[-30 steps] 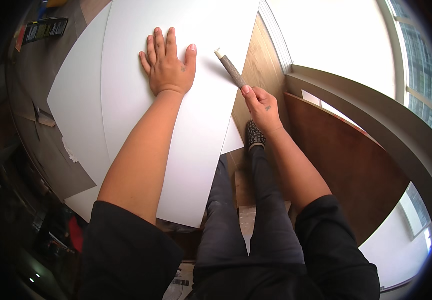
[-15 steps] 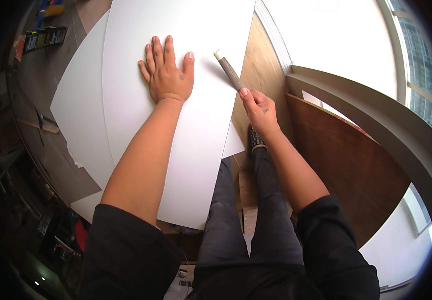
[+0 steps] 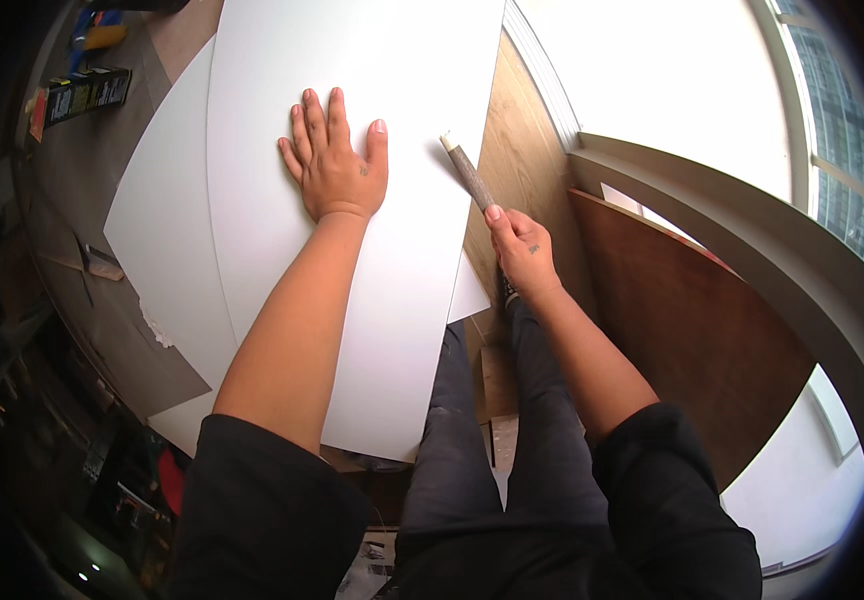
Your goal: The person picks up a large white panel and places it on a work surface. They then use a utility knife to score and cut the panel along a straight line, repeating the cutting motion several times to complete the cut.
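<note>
Since a second ago your right hand (image 3: 524, 250) has slid slightly, its fingers closed around a speckled rod (image 3: 468, 174) laid against the white board's (image 3: 392, 330) right edge, while your left hand (image 3: 337, 165) presses flat, fingers spread, pinning that board down.

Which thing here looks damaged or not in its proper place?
The lower white sheet has a ragged, torn edge at its left side, near the floor. The top white sheet lies flat under the left hand; the right hand holds a grey stick-like tool at its edge.
</note>
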Motion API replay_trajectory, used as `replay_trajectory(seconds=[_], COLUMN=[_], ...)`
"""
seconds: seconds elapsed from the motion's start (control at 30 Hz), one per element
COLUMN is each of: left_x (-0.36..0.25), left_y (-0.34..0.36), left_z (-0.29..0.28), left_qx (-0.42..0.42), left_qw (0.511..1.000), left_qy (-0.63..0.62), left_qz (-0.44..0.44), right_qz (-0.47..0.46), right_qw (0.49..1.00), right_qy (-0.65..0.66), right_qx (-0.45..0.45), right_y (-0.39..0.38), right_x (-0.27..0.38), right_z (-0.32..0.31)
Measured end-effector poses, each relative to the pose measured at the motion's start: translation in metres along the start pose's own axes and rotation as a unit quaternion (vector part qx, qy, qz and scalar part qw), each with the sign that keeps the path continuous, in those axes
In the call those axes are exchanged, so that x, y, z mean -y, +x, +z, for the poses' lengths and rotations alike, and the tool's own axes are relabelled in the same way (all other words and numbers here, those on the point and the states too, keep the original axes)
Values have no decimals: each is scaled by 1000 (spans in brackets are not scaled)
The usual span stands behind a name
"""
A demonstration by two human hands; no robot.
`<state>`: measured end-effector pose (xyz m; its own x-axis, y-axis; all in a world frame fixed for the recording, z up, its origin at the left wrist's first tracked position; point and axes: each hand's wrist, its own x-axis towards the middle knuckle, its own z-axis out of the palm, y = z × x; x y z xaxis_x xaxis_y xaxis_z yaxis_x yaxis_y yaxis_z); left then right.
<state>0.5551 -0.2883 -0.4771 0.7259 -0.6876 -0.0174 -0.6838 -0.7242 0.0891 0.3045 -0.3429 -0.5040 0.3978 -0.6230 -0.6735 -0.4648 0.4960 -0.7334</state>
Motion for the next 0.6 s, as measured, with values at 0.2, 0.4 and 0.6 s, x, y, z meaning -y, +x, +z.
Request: replay_trajectory(seconds=[0.2,0.4,0.6], left_x=[-2,3,-1], left_y=[1,2,1], left_z=[-2,0,-5], left_qx=[-1,31,13], left_qw=[1000,999,1000], left_qy=[8,-2,8], left_qz=[-1,-20,-7], right_qz=[1,1,10], right_qw=[1000,1000,1000], right_qy=[10,15,9], right_qx=[-21,-1,-16], right_y=[33,52,23], right_x=[45,56,28], right_z=[5,0,0])
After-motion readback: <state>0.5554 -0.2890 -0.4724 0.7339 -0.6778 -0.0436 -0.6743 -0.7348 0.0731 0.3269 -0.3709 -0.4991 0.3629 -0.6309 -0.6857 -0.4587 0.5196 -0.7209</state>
